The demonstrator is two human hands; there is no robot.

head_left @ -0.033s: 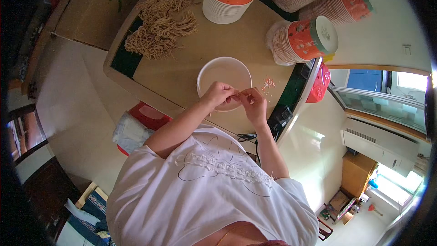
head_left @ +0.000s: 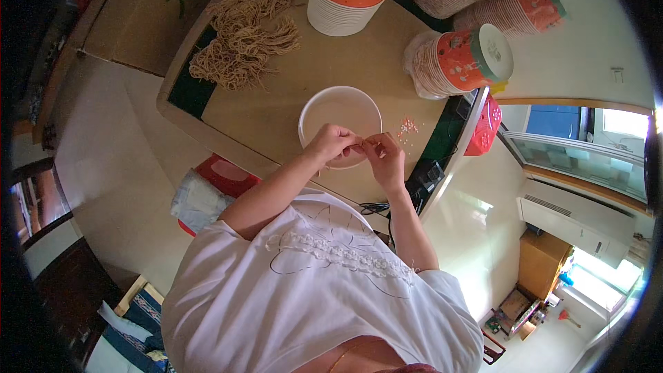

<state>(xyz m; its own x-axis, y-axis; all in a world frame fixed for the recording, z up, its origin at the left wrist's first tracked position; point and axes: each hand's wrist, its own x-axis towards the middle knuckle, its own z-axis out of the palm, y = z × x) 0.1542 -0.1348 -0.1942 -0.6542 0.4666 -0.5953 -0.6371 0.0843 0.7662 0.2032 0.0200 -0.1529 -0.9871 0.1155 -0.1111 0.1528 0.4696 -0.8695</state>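
Observation:
Over the near rim of a round white tub (head_left: 340, 107), my left hand (head_left: 331, 142) and my right hand (head_left: 385, 155) meet fingertip to fingertip. Both are closed in a pinch. Whatever lies between the fingertips is small and mostly hidden; I cannot make it out. A bit of tan strand shows just below my left wrist. Small orange and white bits (head_left: 409, 126) are scattered on the table to the right of the tub. Toward the far left of the tabletop, a heap of tan cords (head_left: 252, 31) lies in loose tangled bundles.
A stack of orange-and-white paper tubs (head_left: 351, 0) stands at the far side of the brown tabletop (head_left: 269, 110). Wrapped tub stacks (head_left: 456, 62) are at the right. A small black device (head_left: 429, 176) and cables sit at the right edge. A red container (head_left: 224, 178) is at the left.

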